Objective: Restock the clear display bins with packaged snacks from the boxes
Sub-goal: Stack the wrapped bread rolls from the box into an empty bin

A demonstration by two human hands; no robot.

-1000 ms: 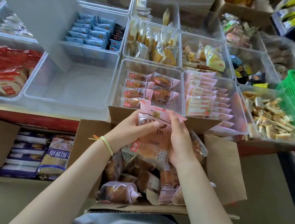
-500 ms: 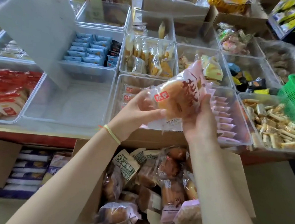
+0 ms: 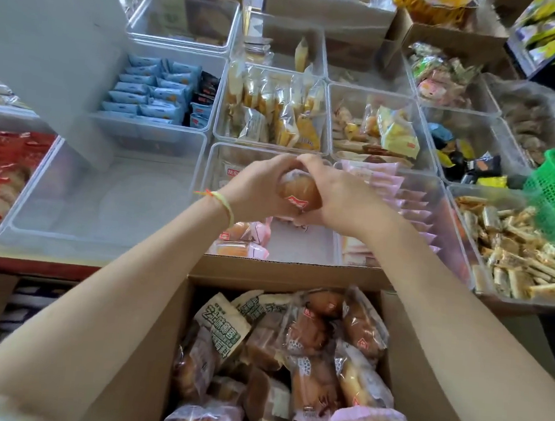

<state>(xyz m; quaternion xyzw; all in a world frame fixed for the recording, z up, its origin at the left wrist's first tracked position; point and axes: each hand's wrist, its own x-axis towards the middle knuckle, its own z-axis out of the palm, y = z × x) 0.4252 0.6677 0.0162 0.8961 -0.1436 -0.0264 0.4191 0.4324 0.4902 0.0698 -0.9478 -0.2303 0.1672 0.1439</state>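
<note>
Pretty bright, even daylight-ish lighting with soft shadows, plus some glare washing out the clear bins (image 3: 110, 204). Wide-angle warp bends the edges, and the whole thing's kinda soft and smeary.

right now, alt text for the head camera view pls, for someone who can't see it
Both hands, left hand and right hand, hold a wrapped bun over a clear bin on a snack display. Below, an open cardboard box holds more packaged buns.
</note>
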